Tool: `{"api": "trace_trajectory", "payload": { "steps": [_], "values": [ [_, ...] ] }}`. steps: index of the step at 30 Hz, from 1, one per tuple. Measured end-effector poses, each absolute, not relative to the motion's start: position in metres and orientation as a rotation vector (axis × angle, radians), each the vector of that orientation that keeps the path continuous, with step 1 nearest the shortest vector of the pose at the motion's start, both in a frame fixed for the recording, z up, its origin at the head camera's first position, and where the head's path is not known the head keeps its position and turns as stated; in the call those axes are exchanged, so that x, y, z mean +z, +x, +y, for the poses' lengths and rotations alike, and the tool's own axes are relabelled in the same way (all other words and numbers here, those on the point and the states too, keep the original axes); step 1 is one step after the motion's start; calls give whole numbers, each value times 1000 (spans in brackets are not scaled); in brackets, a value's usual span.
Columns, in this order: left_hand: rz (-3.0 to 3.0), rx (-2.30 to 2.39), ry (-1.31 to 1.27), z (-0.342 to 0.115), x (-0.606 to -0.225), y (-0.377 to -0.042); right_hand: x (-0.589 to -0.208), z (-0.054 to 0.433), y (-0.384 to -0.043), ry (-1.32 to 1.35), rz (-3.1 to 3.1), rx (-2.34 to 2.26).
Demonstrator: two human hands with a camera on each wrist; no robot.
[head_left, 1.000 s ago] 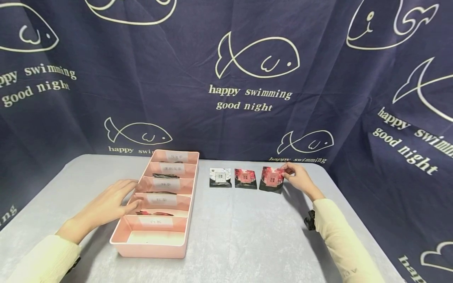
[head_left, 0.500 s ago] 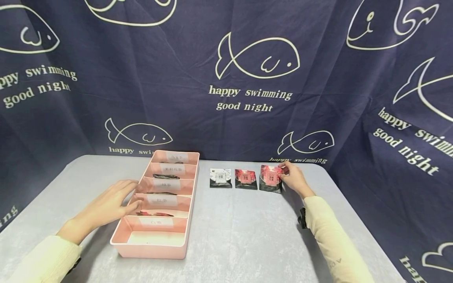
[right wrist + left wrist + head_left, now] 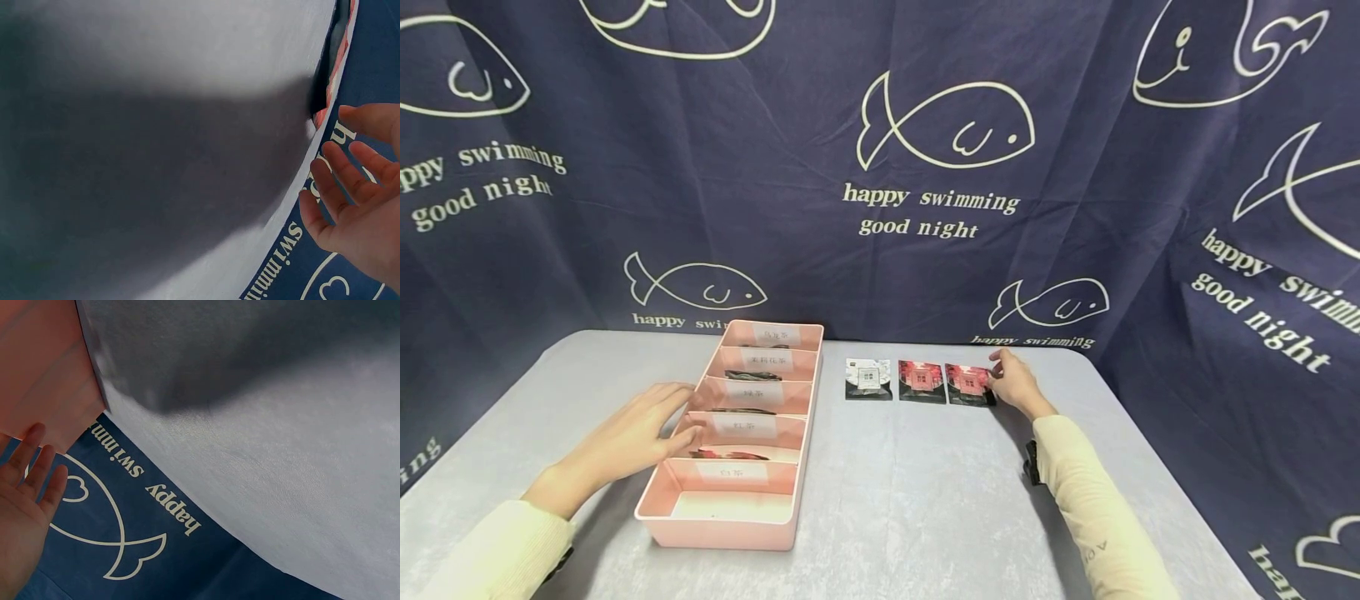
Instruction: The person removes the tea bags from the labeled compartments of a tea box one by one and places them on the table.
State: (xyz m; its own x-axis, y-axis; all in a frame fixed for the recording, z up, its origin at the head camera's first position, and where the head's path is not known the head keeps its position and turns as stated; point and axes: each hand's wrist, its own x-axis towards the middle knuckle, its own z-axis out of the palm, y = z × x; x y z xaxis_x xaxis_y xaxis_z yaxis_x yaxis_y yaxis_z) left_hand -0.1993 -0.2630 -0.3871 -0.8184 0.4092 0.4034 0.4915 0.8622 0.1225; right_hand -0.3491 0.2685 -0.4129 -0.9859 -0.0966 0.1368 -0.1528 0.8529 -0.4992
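On the left, my left hand (image 3: pixel 632 429) lies along the left rim of a long pink divided box (image 3: pixel 722 533), its thumb over the fourth compartment from the back. The left wrist view shows its fingers (image 3: pixel 42 469) loosely extended by the box's wall. Three tea sachets lie in a row right of the box: a white-and-black one (image 3: pixel 868 380), a red-and-black one (image 3: pixel 922 382) and another red-and-black one (image 3: pixel 970 385). My right hand (image 3: pixel 1018 383) is at the right edge of that last sachet; in the right wrist view its fingers (image 3: pixel 334 187) are spread, with the thumb nearest the sachet.
Each box compartment has a white paper label (image 3: pixel 743 427) with Chinese writing. Dark and red sachets (image 3: pixel 730 455) stand in several compartments; the front one shows only its bare bottom. A grey table (image 3: pixel 910 500) meets a dark blue fish-print curtain (image 3: pixel 805 208) at the back.
The rightmost red sachet, tilted up in my right hand before, now lies flat in line with the others. My right hand has shifted slightly left and let go. The left hand stays put.
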Motion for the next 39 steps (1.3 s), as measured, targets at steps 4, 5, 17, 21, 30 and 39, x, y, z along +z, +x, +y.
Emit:
{"api": "trace_trajectory", "payload": {
  "steps": [4,5,17,21,30,39],
  "values": [
    [-2655,-327,-684,-262,-387,-199,-412,267,-348,199,-2932,809],
    [-2653,-326,-681,-262,-388,-199,-412,267,-348,206,-2929,811],
    [-2673,-321,-668,-264,-389,-200,-399,257,-343,406,-2808,743],
    [-2686,-321,-661,-263,-388,-199,-396,243,-337,471,-2777,730],
    [-2649,-317,-670,-263,-389,-200,-389,208,-321,621,-2733,712],
    [-2651,-327,-679,-262,-389,-200,-381,172,-299,772,-2752,667]
  ]
}}
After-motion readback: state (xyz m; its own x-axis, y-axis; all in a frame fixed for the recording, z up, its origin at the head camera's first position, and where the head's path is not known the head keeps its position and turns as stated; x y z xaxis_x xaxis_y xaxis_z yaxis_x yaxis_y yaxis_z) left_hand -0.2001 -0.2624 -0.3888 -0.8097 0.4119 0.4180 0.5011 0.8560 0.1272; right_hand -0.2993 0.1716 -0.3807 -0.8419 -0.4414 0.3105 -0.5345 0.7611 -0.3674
